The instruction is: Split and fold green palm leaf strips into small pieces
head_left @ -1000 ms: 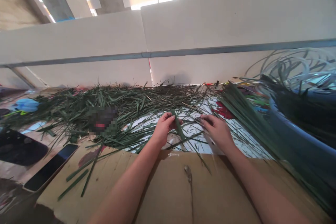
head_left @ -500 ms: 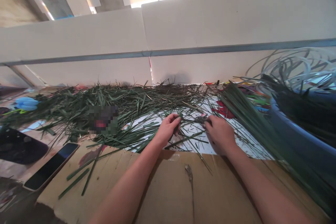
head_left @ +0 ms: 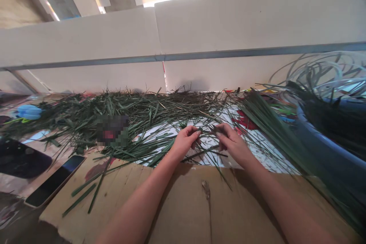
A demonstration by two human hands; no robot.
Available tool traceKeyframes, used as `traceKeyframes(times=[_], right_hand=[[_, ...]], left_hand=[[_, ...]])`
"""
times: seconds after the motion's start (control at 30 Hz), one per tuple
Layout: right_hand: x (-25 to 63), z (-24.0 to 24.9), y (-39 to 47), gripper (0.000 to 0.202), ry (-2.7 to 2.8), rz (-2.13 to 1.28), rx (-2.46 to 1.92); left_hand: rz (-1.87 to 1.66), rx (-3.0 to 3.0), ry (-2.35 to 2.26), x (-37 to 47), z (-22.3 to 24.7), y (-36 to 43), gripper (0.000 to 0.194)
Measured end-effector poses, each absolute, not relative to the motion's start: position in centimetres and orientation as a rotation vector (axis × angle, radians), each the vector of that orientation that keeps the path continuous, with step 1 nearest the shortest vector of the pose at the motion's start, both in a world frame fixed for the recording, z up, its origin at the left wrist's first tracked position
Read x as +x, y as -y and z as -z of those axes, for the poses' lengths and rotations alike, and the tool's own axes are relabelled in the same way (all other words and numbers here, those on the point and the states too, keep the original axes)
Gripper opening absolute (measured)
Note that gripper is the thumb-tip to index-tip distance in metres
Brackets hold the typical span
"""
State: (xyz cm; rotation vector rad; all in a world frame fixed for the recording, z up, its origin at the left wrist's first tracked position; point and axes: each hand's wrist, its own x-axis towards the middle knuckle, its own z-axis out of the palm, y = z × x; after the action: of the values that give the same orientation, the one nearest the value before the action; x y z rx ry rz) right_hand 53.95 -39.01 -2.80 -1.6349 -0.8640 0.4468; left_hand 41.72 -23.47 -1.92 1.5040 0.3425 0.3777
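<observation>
My left hand [head_left: 186,140] is closed in a pinch at the middle of the work area, with a small bit of green leaf strip [head_left: 200,130] at its fingertips. Facing it, my right hand [head_left: 233,143] pinches a dark tuft of leaf strip [head_left: 213,129] between thumb and finger. The fingertips are a short gap apart; whether one strip runs between them I cannot make out. Beneath both hands lie loose cut green strips [head_left: 160,143] on a white printed sheet [head_left: 264,152]. A brown cardboard sheet [head_left: 128,206] lies under my forearms.
A heap of green blades [head_left: 128,103] runs along the white wall panel [head_left: 85,78]. Long blades [head_left: 274,133] lean by a blue tub [head_left: 323,137] at right, with coiled clear strips [head_left: 328,66] behind. A phone [head_left: 54,183] and a dark cylinder [head_left: 23,158] lie left.
My right hand has turned and shifted slightly left, its fingertips raised with the dark tuft. My left hand has moved a little to the right, so the fingertips are closer together.
</observation>
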Motion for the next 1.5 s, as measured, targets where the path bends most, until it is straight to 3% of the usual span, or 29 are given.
traceKeyframes(times=[0.4,1.1,1.5], right_hand=[[53.4,3.4,39.1,0.04,0.98,-0.456,-1.709],[52.7,3.6,38.3,0.043,0.956,-0.591,-1.596],[52.2,3.9,37.9,0.044,0.857,-0.554,-1.545]], left_hand=[[-0.342,1.434,-0.316,42.1,2.6,24.2,0.031],[-0.262,1.473,-0.262,41.7,2.3,24.7,0.023],[-0.241,1.432,-0.267,41.9,2.3,25.0,0.031]])
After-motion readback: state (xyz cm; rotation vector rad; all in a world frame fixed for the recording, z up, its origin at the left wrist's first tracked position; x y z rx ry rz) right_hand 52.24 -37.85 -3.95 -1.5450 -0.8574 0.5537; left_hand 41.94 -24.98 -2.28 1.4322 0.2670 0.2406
